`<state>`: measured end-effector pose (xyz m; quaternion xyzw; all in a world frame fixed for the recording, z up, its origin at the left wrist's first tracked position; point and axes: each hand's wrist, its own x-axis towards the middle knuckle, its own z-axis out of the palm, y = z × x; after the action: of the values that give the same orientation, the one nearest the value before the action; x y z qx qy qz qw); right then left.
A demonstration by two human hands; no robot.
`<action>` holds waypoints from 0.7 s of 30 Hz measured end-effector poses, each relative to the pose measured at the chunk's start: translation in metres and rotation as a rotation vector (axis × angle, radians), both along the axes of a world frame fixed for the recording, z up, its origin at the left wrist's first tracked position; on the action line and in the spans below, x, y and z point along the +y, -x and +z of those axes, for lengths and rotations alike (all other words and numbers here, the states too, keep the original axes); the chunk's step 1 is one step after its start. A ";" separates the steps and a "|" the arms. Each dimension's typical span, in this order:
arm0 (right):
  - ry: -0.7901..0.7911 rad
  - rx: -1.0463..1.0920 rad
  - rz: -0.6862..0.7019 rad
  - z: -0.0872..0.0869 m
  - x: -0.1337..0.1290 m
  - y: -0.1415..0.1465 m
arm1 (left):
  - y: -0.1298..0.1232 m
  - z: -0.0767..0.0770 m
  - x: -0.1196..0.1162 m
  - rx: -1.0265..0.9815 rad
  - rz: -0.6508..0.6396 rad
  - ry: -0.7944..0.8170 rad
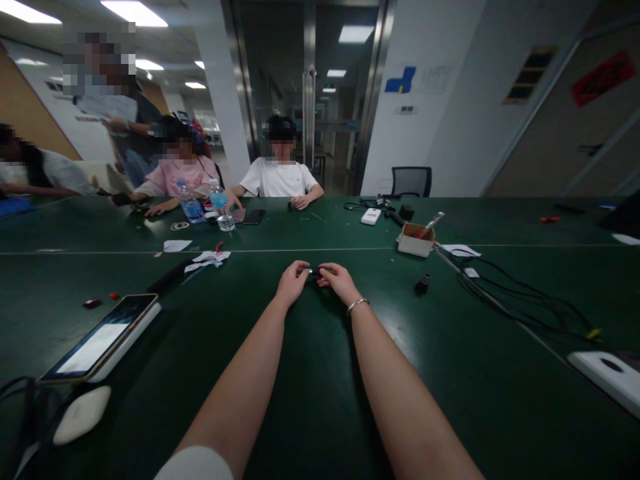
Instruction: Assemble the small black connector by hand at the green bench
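1. Holding a small black piece (314, 271) with a silvery part, above the middle of the green table (320, 413), between left hand (292, 285) and right hand (340, 283)
2. Pinching it narrowly from both sides, with thumb and fingertips of each hand
3. Having both hands on the near side of the pale seam (265, 251), well apart from the far edge (345, 198)
4. Having room to move left as far as the phone (97, 343), tilted on a white block (131, 338), and right as far as a black connector (423, 285)
5. Farther right, meeting loose black cables (525, 287)
6. In the small open box (415, 248), at the far right of the hands, seeing a clear stick (433, 224) leaning out over the rim, and something reddish inside
7. At the far left, seeing two clear bottles (221, 207) with blue labels, too small for reading
8. On the far wall, seeing a blue sign (401, 81); on the door at right, red paper (603, 78) with dark strokes, unreadable
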<state>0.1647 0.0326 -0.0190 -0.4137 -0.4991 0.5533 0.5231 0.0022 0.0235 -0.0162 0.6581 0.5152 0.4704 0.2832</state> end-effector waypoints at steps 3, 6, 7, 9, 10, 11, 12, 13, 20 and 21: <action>0.007 -0.005 0.000 0.001 0.000 0.001 | 0.000 0.001 0.000 0.015 0.005 -0.034; 0.011 0.000 -0.002 0.002 -0.001 0.001 | 0.001 0.000 0.001 0.027 0.007 -0.049; 0.016 0.004 -0.004 0.002 -0.001 0.001 | 0.001 -0.001 0.002 0.025 0.006 -0.041; 0.026 0.008 -0.008 0.002 -0.001 0.002 | 0.001 -0.003 0.004 0.012 0.009 -0.018; 0.028 0.009 -0.008 0.003 -0.001 0.001 | 0.000 -0.004 0.005 0.000 0.009 -0.006; 0.027 0.010 -0.006 0.002 -0.001 0.001 | 0.000 -0.005 0.005 -0.013 0.008 0.004; 0.023 0.010 -0.004 0.002 -0.001 0.001 | 0.000 -0.005 0.005 -0.022 0.002 0.013; 0.018 0.008 -0.002 0.002 -0.001 0.001 | 0.000 -0.005 0.004 -0.028 -0.005 0.023; 0.005 0.001 0.004 0.002 -0.001 0.000 | 0.000 0.000 0.000 -0.036 -0.026 0.007; 0.006 0.000 0.002 0.002 -0.001 0.000 | 0.000 0.000 0.001 -0.028 -0.015 -0.010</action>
<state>0.1646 0.0315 -0.0170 -0.4148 -0.4979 0.5552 0.5214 0.0022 0.0241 -0.0163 0.6565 0.5040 0.4801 0.2907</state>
